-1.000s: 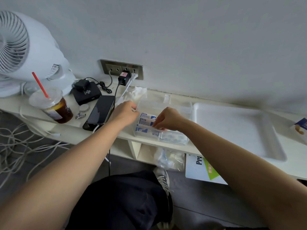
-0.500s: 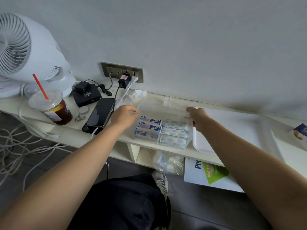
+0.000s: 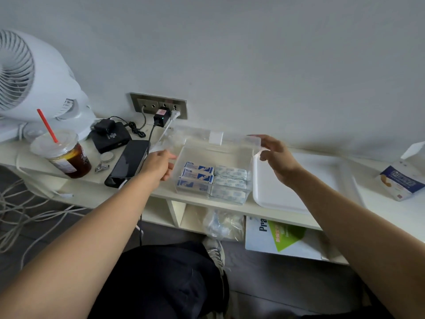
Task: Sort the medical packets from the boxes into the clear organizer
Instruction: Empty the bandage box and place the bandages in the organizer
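Right hand (image 3: 276, 157) pinches right corner of thin clear plastic lid (image 3: 232, 139) above clear rectangular plastic organizer (image 3: 216, 155); left hand (image 3: 158, 164) curled at left corner, grip unclear. Lid likely light, slick, brittle.

Fan (image 3: 27, 84), iced drink (image 3: 66, 155), phone (image 3: 128, 163) and white tray (image 3: 299, 180) sit on the shelf (image 3: 80, 192).

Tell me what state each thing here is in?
Clear organizer: open.
Lid: raised, pinched by right hand.
Left hand: at lid's left end, grip unclear.
Packets: stacked inside the organizer.
Cup: lidded, straw in.
Phone: screen dark.
Box: flap open.
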{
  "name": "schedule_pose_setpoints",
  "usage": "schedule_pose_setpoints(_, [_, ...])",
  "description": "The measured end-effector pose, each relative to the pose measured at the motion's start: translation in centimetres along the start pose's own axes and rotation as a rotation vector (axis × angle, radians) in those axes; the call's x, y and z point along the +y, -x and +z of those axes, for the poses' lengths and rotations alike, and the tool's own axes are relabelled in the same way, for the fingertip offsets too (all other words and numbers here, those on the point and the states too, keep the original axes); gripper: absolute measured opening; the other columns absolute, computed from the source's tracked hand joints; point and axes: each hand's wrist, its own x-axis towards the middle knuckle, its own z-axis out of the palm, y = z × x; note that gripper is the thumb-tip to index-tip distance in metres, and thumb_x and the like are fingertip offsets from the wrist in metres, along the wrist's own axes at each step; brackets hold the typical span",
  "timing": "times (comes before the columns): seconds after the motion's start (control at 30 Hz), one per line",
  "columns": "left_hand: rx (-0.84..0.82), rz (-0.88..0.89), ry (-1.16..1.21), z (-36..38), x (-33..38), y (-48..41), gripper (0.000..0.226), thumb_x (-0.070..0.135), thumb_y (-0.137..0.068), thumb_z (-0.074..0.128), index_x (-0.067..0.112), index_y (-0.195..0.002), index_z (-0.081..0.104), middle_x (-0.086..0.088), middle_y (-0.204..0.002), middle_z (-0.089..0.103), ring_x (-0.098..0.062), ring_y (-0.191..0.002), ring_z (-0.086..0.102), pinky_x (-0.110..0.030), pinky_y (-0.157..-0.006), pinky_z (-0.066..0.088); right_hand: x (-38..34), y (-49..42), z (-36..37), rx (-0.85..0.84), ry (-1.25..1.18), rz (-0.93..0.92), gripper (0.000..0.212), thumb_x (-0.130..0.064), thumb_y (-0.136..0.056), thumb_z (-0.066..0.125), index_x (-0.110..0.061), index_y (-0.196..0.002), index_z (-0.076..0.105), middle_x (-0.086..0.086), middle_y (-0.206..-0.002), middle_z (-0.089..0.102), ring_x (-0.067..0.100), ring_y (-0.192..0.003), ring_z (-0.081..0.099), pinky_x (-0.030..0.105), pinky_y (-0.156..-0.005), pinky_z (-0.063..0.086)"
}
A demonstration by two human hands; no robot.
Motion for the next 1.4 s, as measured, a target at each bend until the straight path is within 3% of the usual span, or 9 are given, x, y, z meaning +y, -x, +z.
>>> schedule_pose_setpoints(0.17, [-0.056,-0.136,0.214,-1.0,0.1,3.0,0.051,0.051,-0.101,0.028,0.010,-0.091,0.057,-0.013,-0.079,0.058,-0.022,-0.061,0.053,-0.031,-0.055,0.048,-0.7,2.2,0.3,-0.024,0.361,-0.052,0.060,0.011,-0.075,0.036,-0.029,-0.094,0.075,-0.006,-0.126,0.059,0.009,-0.120,0.048,0.019,-0.094,0.036])
schedule_pose_setpoints(0.3, [-0.185,-0.161,0.132,-1.0,-0.2,4.3,0.050,0.057,-0.094,0.043,0.012,-0.115,0.051,-0.018,-0.105,0.059,-0.029,-0.080,0.062,-0.039,-0.071,0.058,-1.2,3.4,1.8,-0.080,0.769,-0.259,0.032,-0.019,-0.087,0.057,-0.035,-0.112,0.067,-0.004,-0.135,0.054,0.021,-0.129,0.039,0.046,-0.108,0.028])
schedule_pose_setpoints(0.43, [-0.216,-0.100,0.062,0.1,-0.1,5.8,0.039,0.032,-0.096,0.054,0.014,-0.127,0.040,-0.010,-0.104,0.053,-0.030,-0.086,0.062,-0.040,-0.082,0.056,-1.1,5.2,4.2,-0.306,1.115,-0.294,0.073,-0.045,-0.084,0.065,-0.037,-0.147,0.029,-0.004,-0.157,0.021,0.020,-0.143,0.016,0.045,-0.115,0.011])
schedule_pose_setpoints(0.53, [-0.185,-0.093,0.063,0.5,-0.2,5.9,0.057,0.029,-0.094,0.056,0.010,-0.142,0.032,-0.011,-0.121,0.050,-0.031,-0.095,0.064,-0.036,-0.081,0.056,0.3,5.6,5.0,-0.210,1.326,-0.380,0.081,-0.032,-0.085,0.066,-0.034,-0.149,0.017,0.000,-0.158,0.016,0.024,-0.143,0.017,0.042,-0.114,0.014])
schedule_pose_setpoints(0.77, [-0.108,-0.045,0.011,2.1,-0.8,5.7,0.066,0.049,-0.085,0.064,0.014,-0.133,0.034,-0.014,-0.135,0.042,-0.031,-0.104,0.060,-0.035,-0.085,0.053,2.2,4.9,5.8,-0.079,1.312,-0.449,0.074,-0.007,-0.090,0.057,-0.029,-0.149,0.019,0.003,-0.159,0.015,0.026,-0.146,0.013,0.042,-0.117,0.010])
schedule_pose_setpoints(0.9, [0.290,0.546,-0.788,2.6,-0.4,5.6,0.077,0.055,-0.081,0.062,0.023,-0.145,0.032,-0.011,-0.139,0.031,-0.030,-0.121,0.039,-0.036,-0.090,0.042,2.4,3.9,5.5,-0.027,1.233,-0.461,0.075,0.000,-0.085,0.060,-0.030,-0.146,0.029,0.001,-0.156,0.025,0.024,-0.144,0.021,0.041,-0.115,0.016])
schedule_pose_setpoints(0.97, [0.212,0.772,-0.901,2.9,0.5,5.5,0.070,0.051,-0.078,0.068,0.028,-0.139,0.044,-0.001,-0.132,0.041,-0.023,-0.117,0.038,-0.031,-0.086,0.042,2.1,3.5,5.2,-0.023,1.199,-0.449,0.074,-0.003,-0.083,0.063,-0.032,-0.144,0.033,-0.002,-0.154,0.027,0.022,-0.140,0.025,0.039,-0.111,0.020])
schedule_pose_setpoints(1.07, [0.075,0.813,-0.893,4.1,1.0,5.2,0.057,0.041,-0.076,0.074,0.026,-0.128,0.057,0.002,-0.117,0.047,-0.019,-0.109,0.041,-0.028,-0.074,0.042,1.8,3.0,4.9,-0.030,1.142,-0.409,0.073,-0.004,-0.080,0.065,-0.034,-0.141,0.038,-0.005,-0.152,0.030,0.021,-0.136,0.028,0.038,-0.104,0.022])
schedule_pose_setpoints(1.4, [0.150,0.867,-0.947,5.6,0.9,4.9,0.042,0.028,-0.085,0.069,0.019,-0.123,0.054,-0.001,-0.114,0.047,-0.024,-0.080,0.061,-0.030,-0.059,0.044,2.2,1.4,4.4,-0.075,0.820,-0.271,0.071,0.003,-0.078,0.056,-0.034,-0.138,0.045,-0.006,-0.152,0.029,0.018,-0.141,0.022,0.039,-0.101,0.024])
